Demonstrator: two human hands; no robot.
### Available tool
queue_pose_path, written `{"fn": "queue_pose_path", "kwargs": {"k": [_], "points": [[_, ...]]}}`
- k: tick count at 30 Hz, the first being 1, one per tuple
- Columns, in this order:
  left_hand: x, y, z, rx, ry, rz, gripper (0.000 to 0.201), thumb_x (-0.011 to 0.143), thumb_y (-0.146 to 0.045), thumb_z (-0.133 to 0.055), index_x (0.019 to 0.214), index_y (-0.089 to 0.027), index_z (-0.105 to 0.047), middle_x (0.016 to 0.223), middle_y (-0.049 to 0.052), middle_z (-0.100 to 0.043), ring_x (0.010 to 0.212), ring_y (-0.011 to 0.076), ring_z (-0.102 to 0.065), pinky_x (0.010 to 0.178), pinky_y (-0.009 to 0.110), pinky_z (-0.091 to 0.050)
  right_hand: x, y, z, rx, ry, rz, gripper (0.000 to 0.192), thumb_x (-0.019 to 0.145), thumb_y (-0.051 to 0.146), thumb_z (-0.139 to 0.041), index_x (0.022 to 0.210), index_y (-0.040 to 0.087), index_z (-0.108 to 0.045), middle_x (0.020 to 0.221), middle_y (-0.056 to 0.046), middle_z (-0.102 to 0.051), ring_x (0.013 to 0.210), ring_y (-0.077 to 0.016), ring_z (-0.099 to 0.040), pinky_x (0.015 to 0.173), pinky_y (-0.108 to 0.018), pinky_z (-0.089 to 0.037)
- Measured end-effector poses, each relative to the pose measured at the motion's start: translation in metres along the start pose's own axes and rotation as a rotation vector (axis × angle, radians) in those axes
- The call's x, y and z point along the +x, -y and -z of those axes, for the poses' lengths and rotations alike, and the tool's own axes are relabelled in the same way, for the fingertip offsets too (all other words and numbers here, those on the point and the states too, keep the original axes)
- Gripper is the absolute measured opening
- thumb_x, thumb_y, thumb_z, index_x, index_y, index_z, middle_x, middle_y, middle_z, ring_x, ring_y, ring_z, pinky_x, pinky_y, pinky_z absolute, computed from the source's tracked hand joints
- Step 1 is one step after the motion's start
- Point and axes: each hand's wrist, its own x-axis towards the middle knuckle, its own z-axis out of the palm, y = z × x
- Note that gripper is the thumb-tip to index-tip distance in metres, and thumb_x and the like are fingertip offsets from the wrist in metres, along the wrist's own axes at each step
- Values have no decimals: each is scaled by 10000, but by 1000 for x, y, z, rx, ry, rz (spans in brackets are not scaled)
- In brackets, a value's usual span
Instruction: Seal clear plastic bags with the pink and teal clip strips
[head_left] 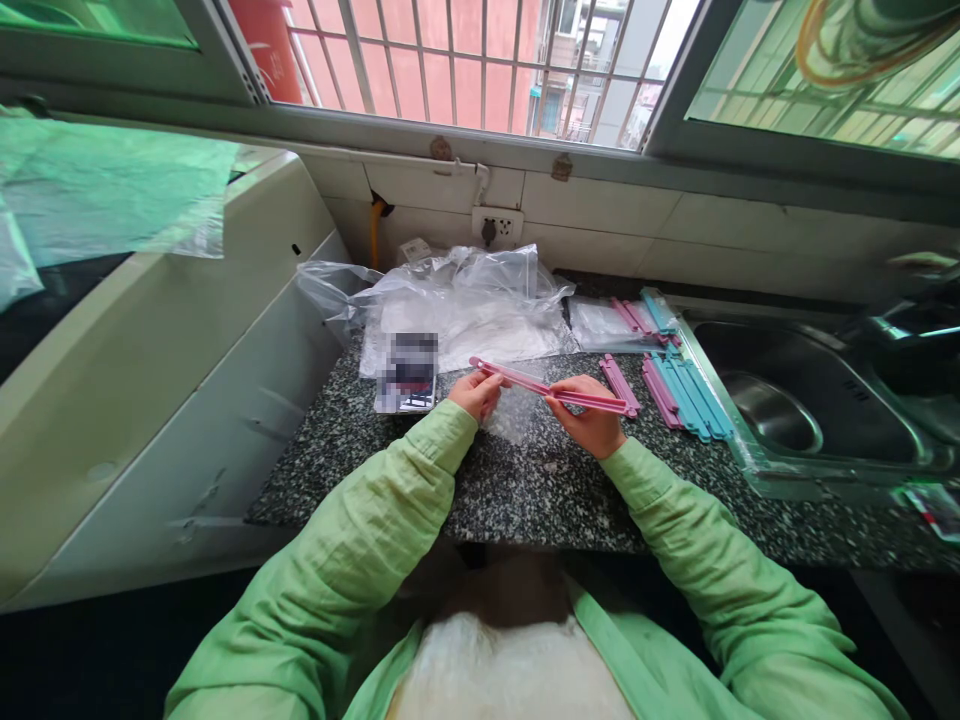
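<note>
Left hand [474,392] and right hand [592,415] grip pink sealing clip [551,389] at both ends over clear bag [517,412]. Spare clips [686,395] on desk [525,490] beside sink [810,400].

A clip [551,388] is held above the desk [525,490] between the left hand [474,393] and the right hand [592,415], with a small bag [517,412] under it. Behind them a heap of bags [465,310] is spread against the wall, below a socket [496,228]. More clips [686,395] are laid to the right, beside the sink [810,400].
</note>
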Motion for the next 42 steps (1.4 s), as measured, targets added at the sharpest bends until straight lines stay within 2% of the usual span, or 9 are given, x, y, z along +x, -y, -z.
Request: {"fn": "queue_pose_path", "kwargs": {"k": [8,15,23,30,36,42], "points": [[-4,-9,-8,-51,-91,71,395,422,-400,-737,596,-116,-524,304,-117,-309,226,10,-253,287,169,-110,-1,-1,-1,6,34,-6,60,733,244,-559,736,184,-565,678,-24,-627,650,-143,-559,630,-289,-456],[-3,-9,-9,-72,-146,93,317,474,-348,-718,561,-105,-534,317,-112,-287,241,1,-238,305,167,-100,-1,-2,-2,-10,63,-5,86,746,272,-546,752,188,-565,691,-23,-631,666,-147,-559,639,-296,-455],[-3,-11,-11,-116,-240,85,262,529,-308,-689,536,-111,-516,318,-105,-289,238,6,-233,308,167,-87,2,-1,6,-63,32,100,56,735,243,-564,764,196,-572,753,-32,-649,716,-157,-568,673,-308,-463],[-4,-12,-12,-125,-230,82,257,507,-299,-694,520,-105,-527,300,-101,-297,233,4,-235,306,166,-90,0,0,5,-22,5,51,67,741,247,-557,782,199,-580,764,-37,-632,746,-158,-565,684,-317,-473],[0,-4,-4,-116,-154,27,283,495,-339,-697,548,-103,-551,314,-97,-308,244,10,-253,304,171,-107,-2,-1,2,-1,-28,38,77,732,240,-569,797,201,-584,774,-44,-621,756,-157,-565,688,-317,-482],[2,0,0,-100,-137,43,279,514,-342,-689,576,-97,-571,335,-91,-319,259,7,-262,301,169,-125,-1,0,3,-26,-39,42,84,738,248,-561,806,207,-588,777,-44,-621,746,-160,-567,671,-318,-479]]}}
